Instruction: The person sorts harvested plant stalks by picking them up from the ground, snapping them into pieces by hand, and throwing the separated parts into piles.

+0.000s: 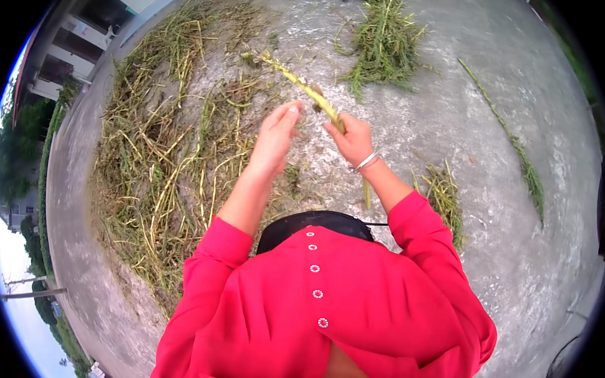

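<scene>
Fingers of the right hand [353,139] close firmly around a pale yellow-green plant stalk [299,81], held in front of the person's body above a concrete floor [444,130]. From that grip, the stalk's long axis slants forward and to the left, its ragged tip at the far end. Fingers of the left hand [276,136], open and loosely curved, stand just beside the stalk on its near left side, seemingly apart from it. Tangled stalks [163,164] spread across the floor to the left; a leafy green bundle [387,49] lies ahead, a lone slender stem [515,141] to the right.
</scene>
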Demonstrator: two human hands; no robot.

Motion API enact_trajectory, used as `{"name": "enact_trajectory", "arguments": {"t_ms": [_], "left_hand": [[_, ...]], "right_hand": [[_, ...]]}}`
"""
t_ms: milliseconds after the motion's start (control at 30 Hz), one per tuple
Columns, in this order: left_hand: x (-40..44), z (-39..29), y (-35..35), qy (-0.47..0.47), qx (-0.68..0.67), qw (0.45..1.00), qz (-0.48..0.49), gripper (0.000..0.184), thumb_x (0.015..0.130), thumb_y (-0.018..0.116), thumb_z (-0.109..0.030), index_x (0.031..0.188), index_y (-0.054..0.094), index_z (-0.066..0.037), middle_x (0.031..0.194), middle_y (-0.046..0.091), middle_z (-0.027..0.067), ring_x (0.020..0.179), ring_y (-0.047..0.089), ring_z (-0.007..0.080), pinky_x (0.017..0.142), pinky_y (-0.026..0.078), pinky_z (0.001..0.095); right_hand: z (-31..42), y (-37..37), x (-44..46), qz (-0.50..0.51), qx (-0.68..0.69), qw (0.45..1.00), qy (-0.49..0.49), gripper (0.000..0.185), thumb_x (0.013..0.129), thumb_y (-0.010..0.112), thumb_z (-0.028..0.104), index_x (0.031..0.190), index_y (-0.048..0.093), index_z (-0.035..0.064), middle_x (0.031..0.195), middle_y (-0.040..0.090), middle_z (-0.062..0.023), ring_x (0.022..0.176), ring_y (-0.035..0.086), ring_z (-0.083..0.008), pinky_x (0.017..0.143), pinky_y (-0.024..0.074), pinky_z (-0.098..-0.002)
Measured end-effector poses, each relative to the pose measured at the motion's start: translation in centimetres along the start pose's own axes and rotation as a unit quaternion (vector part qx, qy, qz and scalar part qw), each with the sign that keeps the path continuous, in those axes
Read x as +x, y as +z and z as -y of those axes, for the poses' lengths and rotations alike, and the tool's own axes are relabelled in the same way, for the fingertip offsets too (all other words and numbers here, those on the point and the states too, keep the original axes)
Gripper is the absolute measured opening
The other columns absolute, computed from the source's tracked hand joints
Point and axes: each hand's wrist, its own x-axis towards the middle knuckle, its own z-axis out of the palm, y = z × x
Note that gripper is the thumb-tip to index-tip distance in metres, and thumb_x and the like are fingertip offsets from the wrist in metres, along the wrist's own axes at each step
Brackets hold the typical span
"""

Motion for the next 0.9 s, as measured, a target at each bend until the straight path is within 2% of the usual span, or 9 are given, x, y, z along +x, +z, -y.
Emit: {"name": "enact_trajectory", "arguments": {"t_ms": [67,167,267,300,400,500,600,767,900], "left_hand": [[0.7,0.1,-2.8,0.244,0.35,0.896,-0.122,0.045,0.085,0.056,-0.027,0.122,0.047,-0.002,0.118,0.048,0.016,0.11,0.044,0.0297,0.093,0.036,0.0428],[1.6,-1.3,-4.6,0.36,0.534,0.743,-0.18,0.058,0.077,0.066,-0.03,0.125,0.045,-0.006,0.126,0.041,0.0175,0.12,0.033,0.0346,0.099,0.03,0.0437],[2.8,-1.8,-5.7,0.363,0.522,0.772,0.01,0.063,0.073,0.07,-0.032,0.125,0.045,-0.007,0.124,0.044,0.0167,0.119,0.035,0.0345,0.1,0.03,0.043],[3.5,-0.7,-6.2,0.313,0.48,0.816,0.074,0.052,0.075,0.068,-0.038,0.113,0.054,-0.005,0.103,0.058,0.0149,0.103,0.05,0.0278,0.092,0.037,0.0383],[2.5,0.3,-6.8,-0.052,0.39,0.897,0.203,0.04,0.081,0.06,-0.041,0.094,0.061,-0.003,0.071,0.061,0.0095,0.073,0.057,0.0192,0.072,0.044,0.0324],[-1.7,1.0,-5.9,0.033,0.161,0.958,0.235,0.041,0.087,0.053,-0.041,0.08,0.06,-0.002,0.055,0.053,0.0039,0.054,0.048,0.0116,0.054,0.04,0.0293],[-4.7,-1.0,-4.4,-0.033,0.355,0.91,0.21,0.038,0.091,0.047,-0.036,0.079,0.061,-0.002,0.06,0.053,0.0014,0.057,0.048,0.0087,0.051,0.039,0.0277],[-6.8,0.9,-2.8,0.066,0.313,0.945,0.072,0.04,0.075,0.071,-0.033,0.061,0.05,-0.002,0.056,0.042,-0.0024,0.056,0.035,0.0064,0.048,0.031,0.0246],[-6.4,1.0,-3.1,0.148,0.262,0.952,0.059,0.042,0.072,0.073,-0.03,0.055,0.045,-0.003,0.047,0.036,-0.0008,0.048,0.032,0.0066,0.044,0.029,0.026]], "right_hand": [[0.1,-1.9,0.8,0.005,0.034,0.999,0.015,0.03,0.081,0.063,0.027,0.07,0.049,0.0039,0.057,0.043,-0.0081,0.05,0.04,-0.0176,0.047,0.0343,-0.0312],[-0.3,-3.7,1.2,0.051,0.048,0.997,-0.026,0.033,0.085,0.058,0.028,0.067,0.047,0.0031,0.055,0.039,-0.0067,0.05,0.037,-0.0148,0.047,0.0326,-0.03],[0.7,-5.2,0.8,0.11,0.014,0.992,-0.062,0.037,0.087,0.054,0.034,0.067,0.05,0.0035,0.054,0.041,-0.0075,0.049,0.04,-0.0171,0.047,0.0337,-0.0307],[1.2,-5.6,0.9,0.109,0.013,0.991,-0.071,0.038,0.086,0.055,0.037,0.067,0.052,0.0044,0.054,0.042,-0.0084,0.048,0.041,-0.0194,0.046,0.0344,-0.0315],[2.7,-7.4,1.5,0.079,-0.015,0.994,-0.077,0.04,0.085,0.055,0.041,0.067,0.053,0.0053,0.053,0.043,-0.0096,0.046,0.043,-0.0233,0.045,0.0353,-0.0324],[2.2,-8.6,1.3,0.059,-0.03,0.995,-0.069,0.04,0.085,0.056,0.041,0.068,0.054,0.0052,0.053,0.044,-0.0099,0.046,0.043,-0.0243,0.045,0.0358,-0.0322],[1.8,-9.0,1.6,0.068,-0.033,0.995,-0.06,0.039,0.086,0.054,0.041,0.071,0.057,0.0051,0.053,0.047,-0.0092,0.047,0.045,-0.0201,0.046,0.0365,-0.031],[1.4,-8.4,2.3,0.082,0.073,0.993,-0.041,0.039,0.088,0.052,0.041,0.076,0.06,0.0039,0.052,0.046,-0.0047,0.049,0.044,-0.013,0.047,0.0365,-0.029],[-2.9,-4.1,1.1,0.066,0.263,0.962,0.013,0.049,0.09,0.043,0.047,0.073,0.058,0.0041,0.052,0.043,-0.0025,0.045,0.044,-0.0101,0.043,0.0383,-0.0242]]}}
